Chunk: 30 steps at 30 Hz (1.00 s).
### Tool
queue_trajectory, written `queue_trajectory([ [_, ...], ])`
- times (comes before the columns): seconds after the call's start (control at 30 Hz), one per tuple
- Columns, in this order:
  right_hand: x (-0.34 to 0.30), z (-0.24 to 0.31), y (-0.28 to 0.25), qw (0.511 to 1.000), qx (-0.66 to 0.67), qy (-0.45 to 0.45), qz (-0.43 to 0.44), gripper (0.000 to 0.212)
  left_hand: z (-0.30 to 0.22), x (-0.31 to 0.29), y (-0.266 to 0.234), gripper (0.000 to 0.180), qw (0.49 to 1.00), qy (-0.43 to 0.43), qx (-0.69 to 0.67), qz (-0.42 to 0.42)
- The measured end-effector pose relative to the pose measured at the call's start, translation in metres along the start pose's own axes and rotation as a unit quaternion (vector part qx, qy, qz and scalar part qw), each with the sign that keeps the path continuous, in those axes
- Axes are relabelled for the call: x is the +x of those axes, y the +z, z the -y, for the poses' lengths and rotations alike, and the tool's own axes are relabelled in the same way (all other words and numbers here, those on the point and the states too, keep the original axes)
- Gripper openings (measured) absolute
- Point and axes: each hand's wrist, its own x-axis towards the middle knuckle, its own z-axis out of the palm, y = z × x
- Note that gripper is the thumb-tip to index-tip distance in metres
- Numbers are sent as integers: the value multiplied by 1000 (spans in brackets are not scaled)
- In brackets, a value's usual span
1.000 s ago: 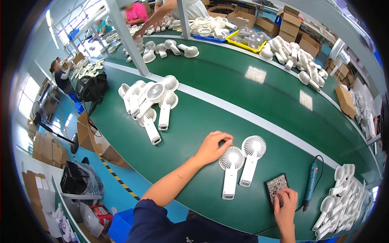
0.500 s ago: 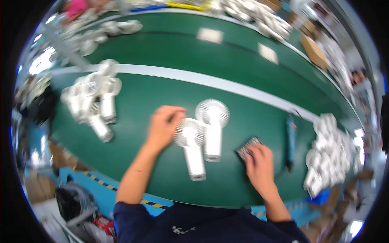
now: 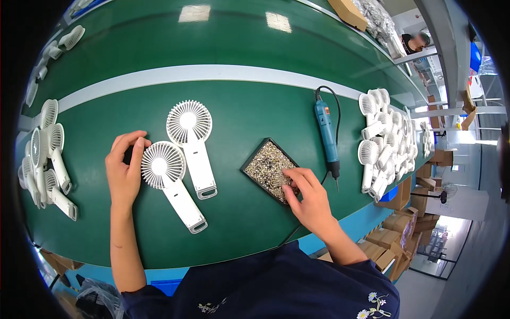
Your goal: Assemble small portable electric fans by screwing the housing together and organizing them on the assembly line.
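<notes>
My left hand [image 3: 126,167] is curled beside the head of a white handheld fan [image 3: 183,204], with a small dark thing partly hidden in its fingers. That fan lies slantwise on the green table, its round grille up and its handle toward me. A second white handheld fan [image 3: 200,165] lies just beyond it to the right, the two close together. My right hand [image 3: 311,199] reaches over a black tray [image 3: 258,185] full of small metal screws [image 3: 271,167]. Its thumb and fingertips are bent and slightly apart among the screws; no held screw can be made out.
A teal electric screwdriver [image 3: 326,130] with a dark cable lies right of the tray. White fans are heaped at the right [image 3: 388,141] and grouped at the left [image 3: 48,154]. A pale strip [image 3: 212,72] crosses the table. Cardboard boxes [image 3: 390,236] stand beyond its right edge.
The view has swung to the right and sharpened, so everything sits further left in it. My left hand stays by the nearer fan; my right hand stays at the screw tray, its fingertips now among the screws.
</notes>
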Motion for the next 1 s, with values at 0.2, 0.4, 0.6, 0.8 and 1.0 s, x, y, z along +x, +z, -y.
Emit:
queue_trajectory([
  [0.2, 40, 7, 20, 998, 23, -53, -39, 27, 1, 2, 1, 18, 1000, 11, -3, 0],
  [0.4, 56, 12, 15, 990, -59, -126, -27, 24, 1, 4, -1, 18, 1000, 13, 8, -2],
  [0.6, 44, 7, 21, 988, -23, -153, -17, 19, 5, 2, -3, 21, 999, 40, 28, 13],
  [0.8, 11, 0, 4, 983, -95, -149, -49, 22, 1, 2, -3, 22, 999, 28, 24, 8],
  [1.0, 10, -12, 22, 993, -26, -90, -73, 23, 0, 3, 0, 18, 999, 21, 31, 0],
])
